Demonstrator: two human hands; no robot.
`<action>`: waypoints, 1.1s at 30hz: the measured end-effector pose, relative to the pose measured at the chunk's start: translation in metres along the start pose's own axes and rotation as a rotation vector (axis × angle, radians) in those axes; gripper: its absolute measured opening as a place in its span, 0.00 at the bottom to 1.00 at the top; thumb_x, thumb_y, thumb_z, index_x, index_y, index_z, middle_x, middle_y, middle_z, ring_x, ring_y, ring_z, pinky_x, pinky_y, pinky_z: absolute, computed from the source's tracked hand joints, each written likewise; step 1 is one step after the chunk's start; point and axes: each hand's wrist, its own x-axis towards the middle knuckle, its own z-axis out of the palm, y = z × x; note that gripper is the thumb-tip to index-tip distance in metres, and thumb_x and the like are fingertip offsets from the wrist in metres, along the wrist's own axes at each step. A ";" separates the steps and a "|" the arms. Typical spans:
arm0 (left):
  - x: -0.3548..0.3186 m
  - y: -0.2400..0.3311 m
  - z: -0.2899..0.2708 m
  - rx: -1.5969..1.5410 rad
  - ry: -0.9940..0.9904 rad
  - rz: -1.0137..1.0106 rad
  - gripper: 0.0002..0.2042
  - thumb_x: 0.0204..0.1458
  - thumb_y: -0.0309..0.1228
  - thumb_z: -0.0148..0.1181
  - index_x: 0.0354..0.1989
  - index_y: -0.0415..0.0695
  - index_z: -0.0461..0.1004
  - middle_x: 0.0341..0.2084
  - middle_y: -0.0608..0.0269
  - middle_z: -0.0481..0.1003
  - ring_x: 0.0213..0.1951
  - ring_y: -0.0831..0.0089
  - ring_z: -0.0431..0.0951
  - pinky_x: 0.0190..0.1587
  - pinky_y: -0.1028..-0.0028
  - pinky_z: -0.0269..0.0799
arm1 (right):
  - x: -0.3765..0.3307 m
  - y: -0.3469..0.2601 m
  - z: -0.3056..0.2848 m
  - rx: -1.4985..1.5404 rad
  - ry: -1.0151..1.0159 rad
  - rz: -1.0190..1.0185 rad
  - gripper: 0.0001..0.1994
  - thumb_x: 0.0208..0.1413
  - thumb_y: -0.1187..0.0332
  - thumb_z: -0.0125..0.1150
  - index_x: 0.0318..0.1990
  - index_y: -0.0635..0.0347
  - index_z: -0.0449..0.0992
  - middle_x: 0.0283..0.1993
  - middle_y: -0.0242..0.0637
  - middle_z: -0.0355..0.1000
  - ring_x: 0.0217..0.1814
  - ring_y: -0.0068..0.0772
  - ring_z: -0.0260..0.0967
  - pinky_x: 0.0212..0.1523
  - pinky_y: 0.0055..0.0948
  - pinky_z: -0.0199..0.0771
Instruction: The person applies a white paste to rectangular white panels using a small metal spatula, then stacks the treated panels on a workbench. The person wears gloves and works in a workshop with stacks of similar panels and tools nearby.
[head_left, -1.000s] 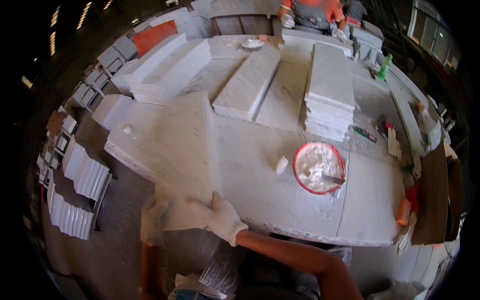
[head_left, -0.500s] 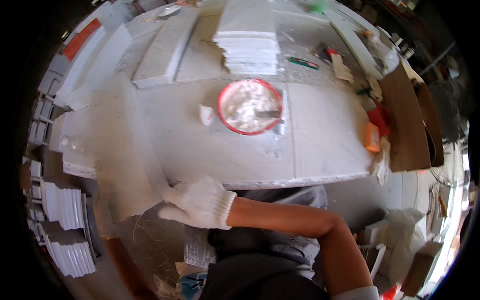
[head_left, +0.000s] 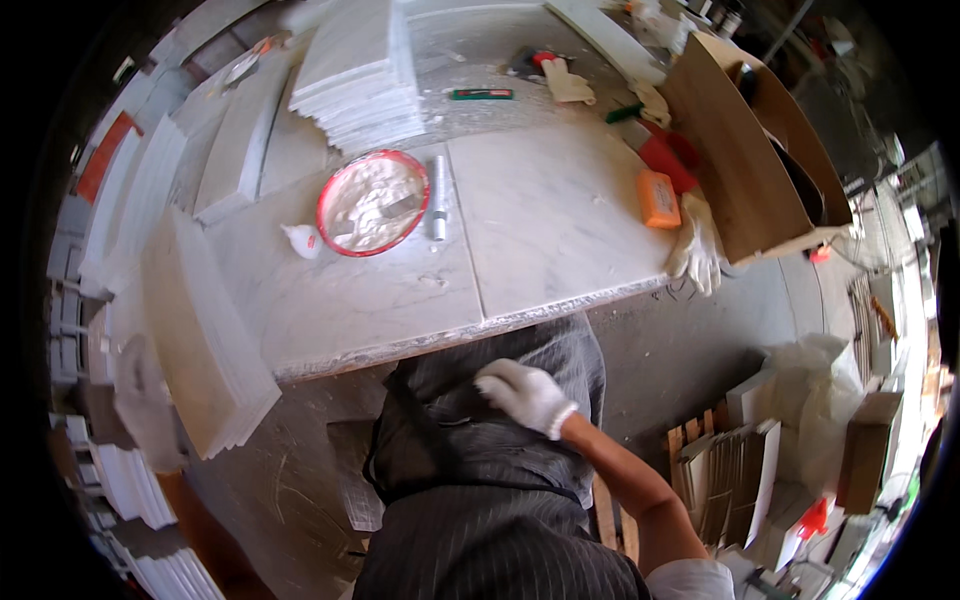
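Pale rectangular marble slab [head_left: 205,340] at frame left, your gloved left hand [head_left: 145,400] blurred against its edge, grip indeterminate, your white-gloved right hand [head_left: 525,395] loosely curled, empty, resting on dark striped clothing [head_left: 500,500].

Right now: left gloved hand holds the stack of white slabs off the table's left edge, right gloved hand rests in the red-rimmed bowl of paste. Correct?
Not quite. The left hand does hold the slab stack, but the right hand rests against the person's dark apron, below the table edge. The red-rimmed bowl sits untouched, per the head view.
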 end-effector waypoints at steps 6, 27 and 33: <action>-0.049 0.118 0.058 0.123 -0.400 0.154 0.12 0.60 0.30 0.58 0.49 0.39 0.78 0.45 0.49 0.80 0.44 0.52 0.80 0.48 0.63 0.73 | 0.024 0.027 0.035 -0.230 -0.067 -0.108 0.19 0.64 0.49 0.52 0.46 0.54 0.78 0.43 0.47 0.79 0.50 0.53 0.75 0.51 0.45 0.74; -0.108 0.178 0.163 -0.283 -0.502 0.695 0.18 0.49 0.33 0.67 0.49 0.45 0.76 0.46 0.57 0.76 0.48 0.54 0.75 0.52 0.56 0.70 | 0.037 0.033 0.016 -0.116 0.105 -0.315 0.15 0.65 0.54 0.53 0.46 0.53 0.79 0.45 0.42 0.79 0.48 0.47 0.77 0.50 0.40 0.77; -0.092 0.195 0.194 -0.362 -0.462 0.811 0.18 0.44 0.32 0.69 0.46 0.45 0.77 0.47 0.58 0.76 0.52 0.55 0.75 0.55 0.55 0.71 | 0.017 0.005 -0.042 -0.100 0.315 -0.500 0.10 0.60 0.65 0.62 0.44 0.60 0.80 0.41 0.43 0.80 0.41 0.46 0.79 0.42 0.37 0.79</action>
